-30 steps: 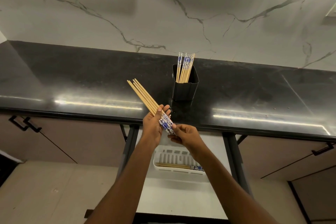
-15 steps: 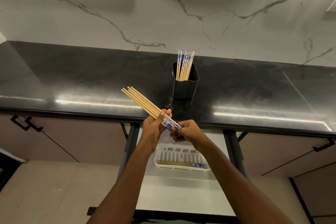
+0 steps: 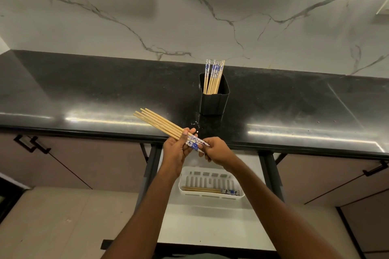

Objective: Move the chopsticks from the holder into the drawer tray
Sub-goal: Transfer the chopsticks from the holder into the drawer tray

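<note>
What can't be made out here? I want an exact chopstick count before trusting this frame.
- Chopsticks in the black holder, head view: its front wall hides their lower ends, and they overlap, so no count.
- Bundle of chopsticks: the left hand and right hand cover part of the patterned ends; the sticks overlap.
- Chopsticks in the white tray: too small and tightly packed to count.
- Drawer: the arms cover part of it.

The table [image 3: 105, 99] is glossy speckled black stone, the wall [image 3: 273, 17] smooth veined marble, the chopsticks [image 3: 160, 125] pale wood with blue-patterned ends, the holder [image 3: 213, 102] matt black, the tray [image 3: 212, 195] white slotted plastic.
</note>
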